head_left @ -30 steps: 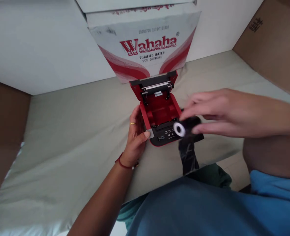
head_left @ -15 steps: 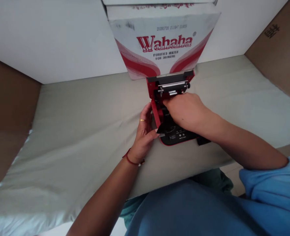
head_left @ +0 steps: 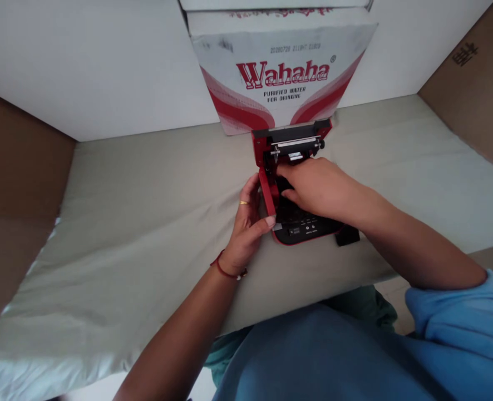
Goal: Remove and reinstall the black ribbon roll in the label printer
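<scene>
A small red and black printer (head_left: 307, 229) stands on the cloth, its lid (head_left: 291, 133) raised and leaning back. A dark roller (head_left: 295, 149) and a metal piece show on the underside of the lid. My left hand (head_left: 249, 223) is closed on the printer's left side, thumb at the front corner and fingers along the red wall. My right hand (head_left: 313, 186) reaches into the body from the right. Its index finger and thumb are apart over the dark interior; the other fingers are hidden, and nothing shows between them.
A white and red water carton (head_left: 286, 78) stands right behind the lid. Brown cardboard (head_left: 459, 72) borders the right, and more cardboard (head_left: 21, 184) borders the left. A black object (head_left: 347, 235) lies at the printer's front right, partly under my right forearm. Pale cloth (head_left: 154, 223) covers the table.
My right thumb has come into view, apart from the index finger, inside the printer. A dark flap-like piece by my left thumb no longer sticks up at the front corner. My left hand stays in place.
</scene>
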Tool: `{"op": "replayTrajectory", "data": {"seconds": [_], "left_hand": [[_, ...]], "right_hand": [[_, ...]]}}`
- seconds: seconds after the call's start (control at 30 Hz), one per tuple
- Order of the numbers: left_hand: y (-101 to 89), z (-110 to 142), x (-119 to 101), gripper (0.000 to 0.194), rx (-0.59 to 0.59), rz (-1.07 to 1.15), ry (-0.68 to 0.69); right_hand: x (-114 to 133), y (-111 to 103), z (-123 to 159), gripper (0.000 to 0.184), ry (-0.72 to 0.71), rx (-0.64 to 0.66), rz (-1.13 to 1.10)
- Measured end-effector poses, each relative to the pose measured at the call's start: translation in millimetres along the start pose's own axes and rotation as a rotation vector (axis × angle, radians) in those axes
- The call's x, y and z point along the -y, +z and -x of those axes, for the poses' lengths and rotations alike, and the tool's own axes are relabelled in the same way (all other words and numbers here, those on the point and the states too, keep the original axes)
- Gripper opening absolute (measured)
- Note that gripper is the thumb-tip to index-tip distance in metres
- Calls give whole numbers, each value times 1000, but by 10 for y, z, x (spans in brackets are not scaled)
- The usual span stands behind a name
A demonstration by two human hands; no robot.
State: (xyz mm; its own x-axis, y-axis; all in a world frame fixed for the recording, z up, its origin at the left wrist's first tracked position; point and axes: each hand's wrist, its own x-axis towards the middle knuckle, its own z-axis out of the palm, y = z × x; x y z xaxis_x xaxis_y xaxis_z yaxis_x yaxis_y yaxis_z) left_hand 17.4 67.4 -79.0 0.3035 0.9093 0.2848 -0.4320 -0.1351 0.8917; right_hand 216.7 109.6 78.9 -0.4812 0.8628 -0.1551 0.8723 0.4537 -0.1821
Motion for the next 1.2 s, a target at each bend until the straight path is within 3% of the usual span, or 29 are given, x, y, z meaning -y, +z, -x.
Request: {"op": "replayTrajectory", "data": {"seconds": [0.1,0.23,0.43,0.53,0.63,0.7,0.8,0.87,0.93,1.0,1.07,1.2], "left_hand": [[4,-6,2,89,3,18,14],[9,-5,3,87,-3,3,22],[53,74,-39,77,-54,-203,87],[102,142,-161,66,-209,-544,324],[177,211,-327,59,-249,-891,702],[236,251,-409,53,-123,-1063,810],[316,283,-443,47,53,-1196,782],[352,286,-422,44,68,-1222,766],[371,286,-390,41,44,-1235,754],[375,289,-363,41,30,-1250,741],[371,298,-348,45,22,-1262,734],[369,316,-344,46,26,-1278,735]], "right_hand": [[-71,-45,311,24,-137,-142,-171],[-191,127,813,32,-483,-329,-385],[-298,600,1249,40,-506,-449,-285],[-279,710,1295,35,-517,-513,-258],[-260,758,1281,33,-534,-551,-256],[-267,768,1267,34,-546,-559,-282],[-313,714,1245,38,-582,-562,-365],[-370,614,1196,39,-550,-599,-447],[-453,475,1075,38,-401,-693,-524],[-560,338,859,41,-217,-805,-561],[-676,237,570,48,-122,-862,-560],[-799,181,61,65,-151,-794,-566]]}}
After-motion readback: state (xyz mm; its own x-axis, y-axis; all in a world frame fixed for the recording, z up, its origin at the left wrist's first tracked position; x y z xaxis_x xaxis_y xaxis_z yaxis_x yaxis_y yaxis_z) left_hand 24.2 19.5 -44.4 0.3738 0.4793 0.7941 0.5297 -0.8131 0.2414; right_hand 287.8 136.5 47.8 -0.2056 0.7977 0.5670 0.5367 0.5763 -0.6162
